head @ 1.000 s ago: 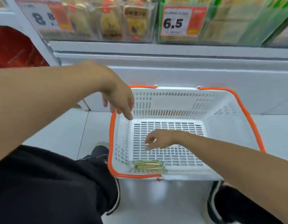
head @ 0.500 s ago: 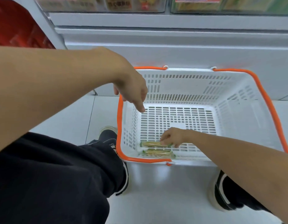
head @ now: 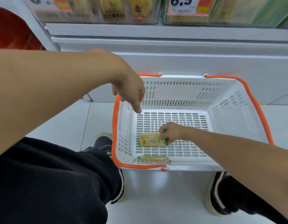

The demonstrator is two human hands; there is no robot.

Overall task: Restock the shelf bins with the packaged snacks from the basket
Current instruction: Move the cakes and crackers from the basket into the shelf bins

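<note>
Two bare hands reach over a white slotted basket [head: 224, 101] with orange handles, which stands on the pale tiled floor [head: 62, 125] in front of a shelf unit. Farthest left, the left hand [head: 129, 92] hangs above the basket's left rim, palm down, its fingers relaxed and pointing downward, holding nothing and touching nothing. Just right of it and lower, inside the basket, lies a cracker packet [head: 149, 140], yellow with green ends, near the front left part of the basket's floor; its printed face is tilted up toward the camera. The right hand [head: 170, 132] grips that packet at its right end, fingers and thumb curled round the green edge. A second packet [head: 153, 158] of the same kind lies flat against the basket's front wall, near the front left corner, apart from the held one.

Black trousers and dark shoes with pale soles show on either side of the basket's front edge. Along the top, clear shelf bins [head: 98, 10] hold packaged snacks, yellowish ones at left and green ones at right, with a price tag [head: 183, 4] reading 6.5 on the right bin. Something red fills the upper left corner; I cannot tell what it is.
</note>
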